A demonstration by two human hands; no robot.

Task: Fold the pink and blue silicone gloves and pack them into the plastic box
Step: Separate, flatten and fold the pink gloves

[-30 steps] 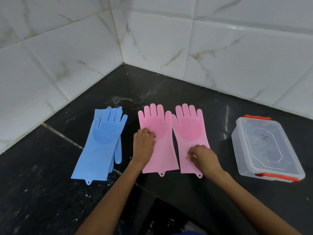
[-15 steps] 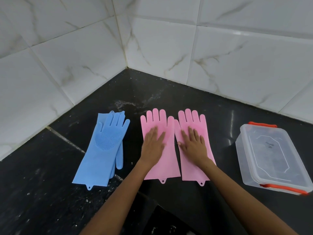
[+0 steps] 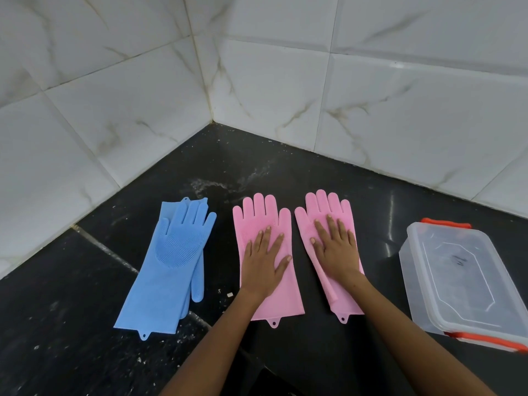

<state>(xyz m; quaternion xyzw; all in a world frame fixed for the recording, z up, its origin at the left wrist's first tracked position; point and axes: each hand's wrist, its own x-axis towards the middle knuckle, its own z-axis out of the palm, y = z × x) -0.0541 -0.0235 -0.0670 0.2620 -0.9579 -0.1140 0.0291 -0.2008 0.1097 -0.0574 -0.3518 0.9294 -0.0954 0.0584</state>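
Two pink silicone gloves lie flat side by side on the black counter, fingers pointing away from me. My left hand (image 3: 264, 260) rests flat, fingers spread, on the left pink glove (image 3: 281, 298). My right hand (image 3: 335, 247) lies flat on the right pink glove (image 3: 323, 208). A gap of bare counter separates the two pink gloves. The blue gloves (image 3: 168, 267) lie stacked on each other to the left, untouched. The clear plastic box (image 3: 463, 284) with orange clips stands at the right with its lid on.
White marble-look tiled walls (image 3: 285, 95) meet in a corner behind the black counter (image 3: 71, 310). White specks and a dusty smear mark the counter near the gloves. A seam runs across the counter under the blue gloves.
Both hands have opened from curled to flat on the pink gloves and slid toward the palms. The right pink glove has moved right, away from the left one.
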